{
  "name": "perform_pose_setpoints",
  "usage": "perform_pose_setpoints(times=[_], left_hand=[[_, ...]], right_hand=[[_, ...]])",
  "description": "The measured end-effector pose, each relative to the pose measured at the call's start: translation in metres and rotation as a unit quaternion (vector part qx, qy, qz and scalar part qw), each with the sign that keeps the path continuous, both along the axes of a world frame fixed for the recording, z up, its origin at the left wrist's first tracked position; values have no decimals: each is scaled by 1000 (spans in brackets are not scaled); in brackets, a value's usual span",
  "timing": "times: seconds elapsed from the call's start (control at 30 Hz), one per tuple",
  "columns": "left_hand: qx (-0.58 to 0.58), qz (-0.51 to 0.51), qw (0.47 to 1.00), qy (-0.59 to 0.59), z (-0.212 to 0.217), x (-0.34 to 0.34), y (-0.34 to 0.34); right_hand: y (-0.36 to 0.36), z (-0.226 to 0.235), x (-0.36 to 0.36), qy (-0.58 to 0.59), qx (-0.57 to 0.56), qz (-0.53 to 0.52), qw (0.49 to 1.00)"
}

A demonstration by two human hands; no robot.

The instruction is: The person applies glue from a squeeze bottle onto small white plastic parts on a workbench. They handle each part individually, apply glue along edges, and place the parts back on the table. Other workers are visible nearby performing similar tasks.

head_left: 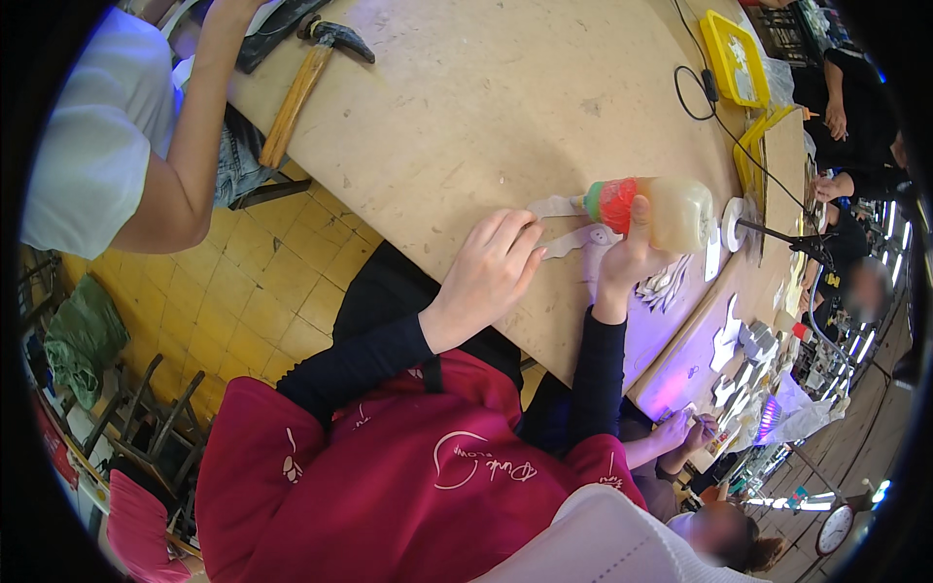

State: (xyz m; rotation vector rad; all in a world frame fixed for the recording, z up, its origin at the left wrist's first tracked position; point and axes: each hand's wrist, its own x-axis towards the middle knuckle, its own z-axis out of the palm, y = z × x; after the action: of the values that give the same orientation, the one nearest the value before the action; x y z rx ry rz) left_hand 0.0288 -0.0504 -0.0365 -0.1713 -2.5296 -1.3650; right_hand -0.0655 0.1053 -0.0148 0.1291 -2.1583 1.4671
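In my right hand (630,257) is a squeeze bottle (677,214) of cloudy pale liquid, tipped on its side. It has a red wrapped neck and a green end, and its nozzle points left at a pale, curved cut piece (556,206) on the table. My left hand (493,270) is at that piece's left end, fingertips close together on it; the thumb side is partly hidden. Another pale cut piece (573,241) lies just below, between my hands. A fanned pile of similar pieces (665,282) sits right of my right wrist.
A wooden-handled hammer (296,102) lies at the table's left edge, near a person in a white top (107,126). Yellow trays (736,58) and a black cable (714,92) are at the far right. A white round-based stand (736,225) stands beyond the bottle.
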Motion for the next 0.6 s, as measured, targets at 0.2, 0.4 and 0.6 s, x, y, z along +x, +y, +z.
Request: perform_pose_setpoints(times=[0.2,0.4,0.6], left_hand=[[-5,-4,1000,5,0,0,-2],[5,-5,1000,-1,0,0,-2],[-1,29,1000,11,0,3,1]], right_hand=[[-9,-1,5,3,-40,-13,999],[-13,-4,7,8,-30,-10,999],[-18,-2,9,-4,-24,3,1000]])
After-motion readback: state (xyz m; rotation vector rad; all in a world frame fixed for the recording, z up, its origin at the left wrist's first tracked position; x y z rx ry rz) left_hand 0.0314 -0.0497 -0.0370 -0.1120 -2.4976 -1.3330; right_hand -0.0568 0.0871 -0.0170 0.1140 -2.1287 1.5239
